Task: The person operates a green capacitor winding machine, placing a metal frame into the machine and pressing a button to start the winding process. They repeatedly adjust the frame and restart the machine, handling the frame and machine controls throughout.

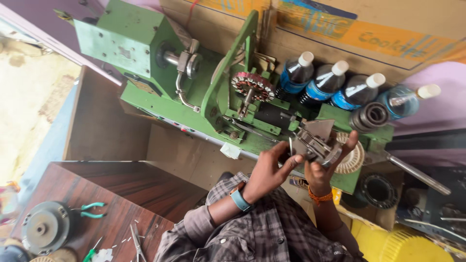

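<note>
Checked shirt sleeves fill the bottom of the view, closest to the lens, both forearms reaching up and away toward the machine.

Green winding machine: biggest item, cast body lying across the top of the frame, steel spindle and chuck on its left block, a slanted green arm in the middle. Red-and-grey stator core sits on a shaft just right of that arm.

Cardboard box stands behind the machine. Four dark bottles with white caps are lined up against it.

Brown wooden table, lower left, carries a round grey motor housing, green-handled pliers just beside it, and small scissors.

Metal fixture, grey, hinged plates, is at the machine's front right edge, in front of a white ribbed ring.

Left hand, blue watch on the wrist: fingers curled, fingertips pinched on the fixture's left side.

Right hand, orange thread at the wrist: fingers wrapped up around the fixture's lower right, thumb raised, gripping it.
</note>
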`<state>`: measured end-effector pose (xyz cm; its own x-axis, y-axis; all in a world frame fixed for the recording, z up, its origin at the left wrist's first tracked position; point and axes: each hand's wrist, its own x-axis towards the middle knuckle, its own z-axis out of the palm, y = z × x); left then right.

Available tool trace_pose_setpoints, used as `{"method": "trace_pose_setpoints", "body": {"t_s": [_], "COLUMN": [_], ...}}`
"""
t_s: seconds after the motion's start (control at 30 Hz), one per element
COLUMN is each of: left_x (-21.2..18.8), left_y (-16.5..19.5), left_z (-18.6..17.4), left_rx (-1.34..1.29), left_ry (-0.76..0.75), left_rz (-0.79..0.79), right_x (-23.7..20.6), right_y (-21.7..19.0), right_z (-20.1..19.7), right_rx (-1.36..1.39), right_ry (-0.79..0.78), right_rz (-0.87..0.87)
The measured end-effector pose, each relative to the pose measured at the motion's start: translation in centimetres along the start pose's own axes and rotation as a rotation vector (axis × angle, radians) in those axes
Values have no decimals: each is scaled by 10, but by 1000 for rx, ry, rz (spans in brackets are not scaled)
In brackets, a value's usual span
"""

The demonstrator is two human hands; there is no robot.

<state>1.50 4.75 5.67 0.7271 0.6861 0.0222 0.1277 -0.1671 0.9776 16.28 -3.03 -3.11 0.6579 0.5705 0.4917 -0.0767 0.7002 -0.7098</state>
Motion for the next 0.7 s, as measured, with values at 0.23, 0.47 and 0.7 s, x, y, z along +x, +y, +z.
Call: {"method": "trace_pose_setpoints", "body": {"t_s": [0.23,0.47,0.7], "left_x": [-19,92,148], "left_y": [20,-12,-55], "left_z": [-121,-224,-199], "left_rx": [265,409,402], "left_ry": [402,272,-166], "left_rz": [358,466,590], "right_x": [52,112,128], "right_y": [-15,-26,-17], "right_z": [19,56,80], "right_rx": [-159,-599,-753], "right_ry": [-38,-132,-155], "right_rz": [153,353,368]}}
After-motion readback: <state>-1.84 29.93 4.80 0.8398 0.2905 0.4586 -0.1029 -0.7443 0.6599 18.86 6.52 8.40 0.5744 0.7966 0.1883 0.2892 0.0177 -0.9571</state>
